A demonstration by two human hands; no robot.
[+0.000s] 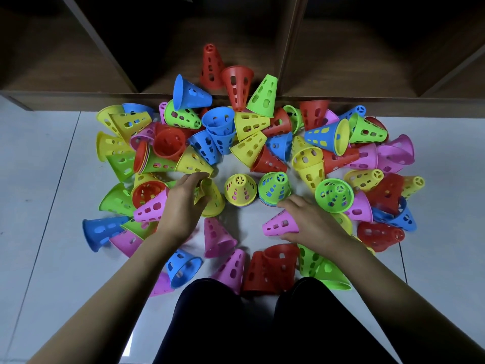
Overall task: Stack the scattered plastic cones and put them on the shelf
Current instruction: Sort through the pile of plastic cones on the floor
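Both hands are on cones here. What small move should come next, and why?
Probably the right hand should lift the pink cone it grips, turn it upright and drop it over the green-topped stack just beside it. That cone lies on its side on the floor, and the stack stands upright within easy reach. The left hand grips a yellow cone.

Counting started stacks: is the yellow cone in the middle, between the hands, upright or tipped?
Upright: the yellow cone stands on its wide rim, narrow spoked top facing up, pink showing through its holes.
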